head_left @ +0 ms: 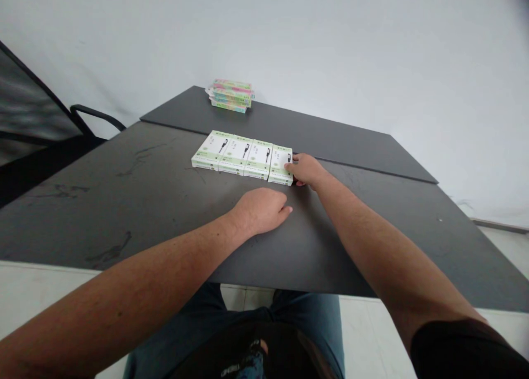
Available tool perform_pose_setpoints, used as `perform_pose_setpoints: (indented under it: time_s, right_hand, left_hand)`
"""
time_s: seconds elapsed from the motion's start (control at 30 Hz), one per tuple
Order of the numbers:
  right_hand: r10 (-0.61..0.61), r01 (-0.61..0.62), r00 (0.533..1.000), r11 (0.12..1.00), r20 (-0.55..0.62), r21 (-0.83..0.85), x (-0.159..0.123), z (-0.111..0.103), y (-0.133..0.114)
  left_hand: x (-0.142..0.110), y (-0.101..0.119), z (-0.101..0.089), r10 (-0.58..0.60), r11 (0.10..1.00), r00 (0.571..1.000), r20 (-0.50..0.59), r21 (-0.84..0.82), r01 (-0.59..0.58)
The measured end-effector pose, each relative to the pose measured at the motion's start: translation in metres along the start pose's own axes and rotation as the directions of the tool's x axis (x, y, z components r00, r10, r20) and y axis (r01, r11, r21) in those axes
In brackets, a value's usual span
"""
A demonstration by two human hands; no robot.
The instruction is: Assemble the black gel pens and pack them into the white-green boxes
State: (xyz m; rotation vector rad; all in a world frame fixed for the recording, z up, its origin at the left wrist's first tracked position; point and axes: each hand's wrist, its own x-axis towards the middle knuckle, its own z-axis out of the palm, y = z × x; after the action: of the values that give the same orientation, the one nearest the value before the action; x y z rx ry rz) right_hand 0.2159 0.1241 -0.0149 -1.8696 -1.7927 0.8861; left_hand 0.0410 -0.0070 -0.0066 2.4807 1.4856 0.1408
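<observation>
Several white-and-green small boxes [243, 156] lie side by side in a row on the dark table [136, 202]. My right hand [305, 169] rests at the row's right end, fingers curled against the rightmost box [281, 163]. My left hand [260, 209] lies on the table in front of the row, fingers loosely curled, holding nothing and apart from the boxes.
A stack of colourful boxes [232, 95] sits at the far end of a second dark table [330, 134] against the white wall. A black chair [49, 125] stands at the left. The near table edge runs just above my lap.
</observation>
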Motion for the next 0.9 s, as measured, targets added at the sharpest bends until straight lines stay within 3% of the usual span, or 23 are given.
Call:
perform_pose_setpoints:
  time_s: [0.23,0.43,0.63,0.73,0.83,0.87,0.9]
  right_hand:
    - [-0.100,0.100,0.995,0.993,-0.005,-0.057,-0.012,-0.008,0.008]
    - [-0.342,0.359,0.933,0.910,0.115,-0.207,-0.020,-0.014,0.023]
    - [-0.353,0.364,0.931,0.895,0.090,-0.257,-0.016,-0.001,0.021]
    - [-0.337,0.343,0.939,0.911,0.069,-0.229,-0.022,-0.005,0.022]
    - [-0.304,0.312,0.950,0.920,0.069,-0.237,-0.037,-0.018,0.034]
    - [-0.292,0.298,0.954,0.919,0.065,-0.257,-0.043,-0.023,0.041]
    - [-0.278,0.282,0.959,0.918,0.054,-0.278,-0.050,-0.029,0.049]
  left_hand:
    - [0.000,-0.001,-0.001,0.010,1.000,1.000,0.007,0.012,-0.010]
    - [-0.001,-0.003,0.000,0.012,1.000,1.000,0.001,0.008,-0.012]
    - [0.004,-0.003,0.004,0.025,1.000,0.999,-0.025,-0.014,-0.025]
    - [-0.001,-0.014,0.000,0.072,0.996,0.995,-0.065,-0.050,-0.076]
    - [-0.026,-0.037,-0.022,0.142,0.983,0.977,-0.157,-0.094,-0.158]
    - [-0.039,-0.045,-0.032,0.173,0.972,0.946,-0.274,-0.109,-0.209]
    - [-0.052,-0.051,-0.043,0.192,0.954,0.876,-0.443,-0.126,-0.273]
